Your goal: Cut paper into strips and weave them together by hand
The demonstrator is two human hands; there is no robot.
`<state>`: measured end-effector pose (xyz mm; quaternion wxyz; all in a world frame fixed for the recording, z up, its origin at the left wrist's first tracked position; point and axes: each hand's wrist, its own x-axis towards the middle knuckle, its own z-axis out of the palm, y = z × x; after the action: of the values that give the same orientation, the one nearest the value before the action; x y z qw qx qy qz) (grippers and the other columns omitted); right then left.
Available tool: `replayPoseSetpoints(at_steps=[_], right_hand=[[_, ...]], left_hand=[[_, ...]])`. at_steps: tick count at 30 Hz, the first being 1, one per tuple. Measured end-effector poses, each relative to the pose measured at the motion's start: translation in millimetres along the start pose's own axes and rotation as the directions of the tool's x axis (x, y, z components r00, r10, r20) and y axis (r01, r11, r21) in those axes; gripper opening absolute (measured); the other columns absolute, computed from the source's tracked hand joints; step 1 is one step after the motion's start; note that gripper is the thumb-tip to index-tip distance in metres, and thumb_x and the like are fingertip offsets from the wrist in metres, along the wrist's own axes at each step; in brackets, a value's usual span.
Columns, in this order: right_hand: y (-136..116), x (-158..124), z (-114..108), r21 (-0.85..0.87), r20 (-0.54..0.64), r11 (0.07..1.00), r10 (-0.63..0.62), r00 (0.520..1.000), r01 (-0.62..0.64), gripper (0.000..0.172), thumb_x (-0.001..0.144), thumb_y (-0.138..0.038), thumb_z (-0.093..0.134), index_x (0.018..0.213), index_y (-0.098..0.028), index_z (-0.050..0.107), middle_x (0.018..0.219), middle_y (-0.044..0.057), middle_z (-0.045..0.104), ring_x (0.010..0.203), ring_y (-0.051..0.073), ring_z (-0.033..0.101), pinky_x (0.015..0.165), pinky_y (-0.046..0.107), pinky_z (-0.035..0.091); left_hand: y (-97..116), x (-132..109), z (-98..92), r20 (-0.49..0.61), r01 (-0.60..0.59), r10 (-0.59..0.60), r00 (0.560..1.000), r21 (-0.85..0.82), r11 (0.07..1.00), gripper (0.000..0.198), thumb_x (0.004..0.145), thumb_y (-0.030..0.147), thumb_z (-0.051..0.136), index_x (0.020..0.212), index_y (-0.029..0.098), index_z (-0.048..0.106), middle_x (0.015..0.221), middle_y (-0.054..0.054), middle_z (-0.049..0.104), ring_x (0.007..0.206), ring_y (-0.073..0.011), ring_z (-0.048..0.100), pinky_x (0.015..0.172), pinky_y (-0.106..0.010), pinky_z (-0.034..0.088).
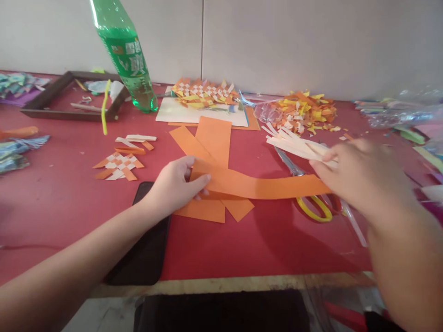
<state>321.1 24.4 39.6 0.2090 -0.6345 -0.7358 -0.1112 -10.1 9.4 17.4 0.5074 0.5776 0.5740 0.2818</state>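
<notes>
My left hand pinches the left end of a long orange paper strip that stretches across the red table. My right hand holds the strip's right end, with a bundle of white paper strips sticking out from its fingers toward the left. Under the strip lie several wider orange paper pieces. Scissors with yellow and red handles lie below the strip, near my right hand.
A green plastic bottle stands at the back left beside a dark wooden frame. Small woven orange-white pieces lie left. A woven sheet, a scrap pile, a black phone and plastic bags surround the work.
</notes>
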Motion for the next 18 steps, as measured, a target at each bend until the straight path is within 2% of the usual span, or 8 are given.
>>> replayPoseSetpoints(at_steps=[1,3,5,7,9,15,18], right_hand=[[-19,-2,2,0.015,-0.043,0.998,-0.057,0.997,0.058,0.020,0.076,-0.036,0.074,0.076,-0.018,0.065,0.083,0.019,0.068,0.084,0.033,0.066,0.075,0.048,0.049],[-61,-7,8,0.257,0.006,0.939,-0.238,0.971,0.229,0.023,0.082,-0.037,0.070,0.094,-0.019,0.063,0.101,0.016,0.069,0.097,0.030,0.066,0.083,0.044,0.052],[-94,-15,18,0.429,0.086,0.846,-0.386,0.918,0.315,0.036,0.078,-0.042,0.075,0.104,-0.021,0.060,0.118,0.014,0.066,0.108,0.029,0.064,0.090,0.044,0.053],[-112,-23,29,0.495,0.066,0.767,-0.502,0.863,0.408,0.032,0.082,-0.034,0.072,0.108,-0.021,0.059,0.124,0.013,0.064,0.120,0.030,0.058,0.100,0.048,0.050],[-115,-28,39,0.533,0.041,0.728,-0.530,0.847,0.431,0.024,0.086,-0.029,0.069,0.107,-0.020,0.061,0.122,0.014,0.065,0.119,0.028,0.059,0.100,0.048,0.051],[-106,-31,48,0.611,-0.004,0.687,-0.495,0.869,0.394,0.009,0.089,-0.028,0.065,0.094,-0.021,0.068,0.110,0.011,0.069,0.099,0.023,0.068,0.087,0.040,0.058],[-107,-30,48,0.641,-0.015,0.663,-0.495,0.869,0.388,0.008,0.090,-0.022,0.063,0.092,-0.022,0.070,0.110,0.010,0.069,0.097,0.021,0.068,0.085,0.036,0.058]], left_hand=[[1,-2,2.0,0.023,0.018,-0.017,1.000,-0.014,1.000,0.020,0.082,0.032,0.066,0.093,0.015,0.063,0.067,-0.003,0.071,0.062,-0.0164,0.071,0.053,-0.022,0.054],[3,-5,5.3,0.091,0.050,-0.043,0.995,-0.074,0.996,0.017,0.084,0.031,0.064,0.089,0.015,0.064,0.075,-0.004,0.073,0.070,-0.0170,0.073,0.060,-0.022,0.056],[4,-7,7.3,0.162,0.074,-0.049,0.986,-0.152,0.986,0.014,0.085,0.029,0.063,0.087,0.015,0.067,0.079,-0.004,0.074,0.072,-0.0156,0.074,0.063,-0.021,0.058],[2,-7,8.0,0.217,0.093,-0.045,0.975,-0.215,0.972,0.012,0.085,0.025,0.063,0.088,0.015,0.070,0.078,-0.003,0.074,0.071,-0.0130,0.073,0.064,-0.019,0.058],[1,-6,8.1,0.238,0.102,-0.042,0.970,-0.243,0.965,0.014,0.085,0.021,0.062,0.093,0.016,0.072,0.076,-0.001,0.074,0.069,-0.0111,0.072,0.065,-0.017,0.057],[2,-5,9.1,0.259,0.123,-0.071,0.963,-0.191,0.974,0.021,0.087,0.021,0.058,0.101,0.017,0.073,0.081,-0.002,0.076,0.070,-0.0119,0.072,0.063,-0.017,0.057],[1,-8,10.2,0.244,0.049,-0.016,0.970,-0.130,0.990,0.024,0.089,0.024,0.055,0.106,0.017,0.070,0.089,-0.005,0.075,0.077,-0.0149,0.073,0.066,-0.020,0.058]])
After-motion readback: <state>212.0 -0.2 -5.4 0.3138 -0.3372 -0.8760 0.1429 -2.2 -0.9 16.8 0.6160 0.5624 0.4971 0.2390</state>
